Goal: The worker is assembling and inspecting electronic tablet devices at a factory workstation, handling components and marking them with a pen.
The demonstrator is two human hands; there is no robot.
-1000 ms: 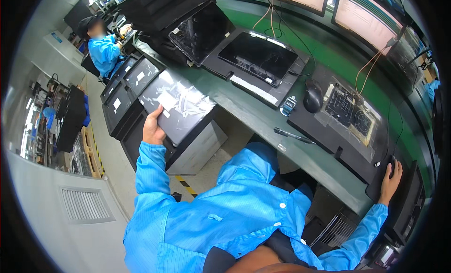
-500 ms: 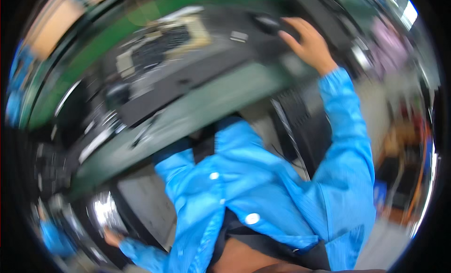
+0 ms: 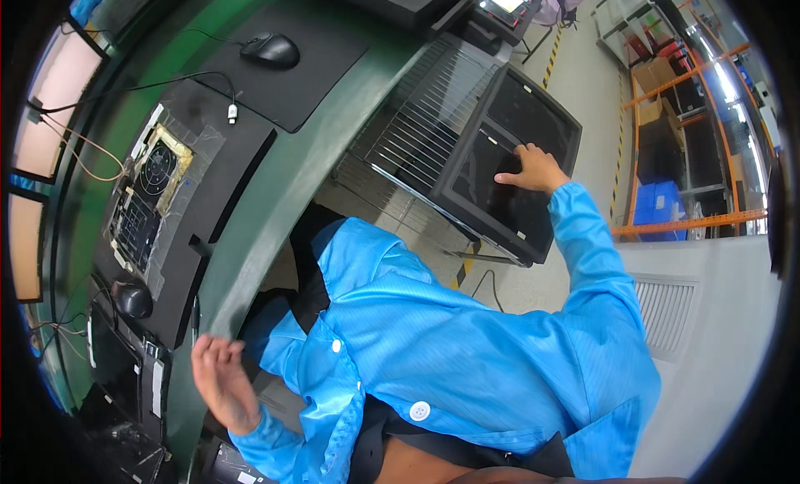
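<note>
My right hand (image 3: 532,169) reaches out to the right over a black padded tray (image 3: 467,172) with dark flat panels in it. Its thumb and fingers are spread, touching or just above one dark panel (image 3: 492,177), and nothing shows in its grip. The tray rests tilted on a wire rack (image 3: 417,109). My left hand (image 3: 223,382) hangs by the bench's front edge, fingers loosely bent, slightly blurred, with nothing visible in it. Just beyond its fingertips lies a thin black pen-like tool (image 3: 196,319).
On the green bench (image 3: 250,276) lie a black mouse (image 3: 271,51) on a mat, a second mouse (image 3: 132,299), a white-tipped cable (image 3: 232,113) and a taped fixture (image 3: 154,192) with black parts. Orange-framed shelving (image 3: 692,222) with a blue bin (image 3: 658,205) stands at right.
The view has turned to the right. My right hand has left the mouse area on the bench for the tray. My left hand has come up from the lower left to the bench edge.
</note>
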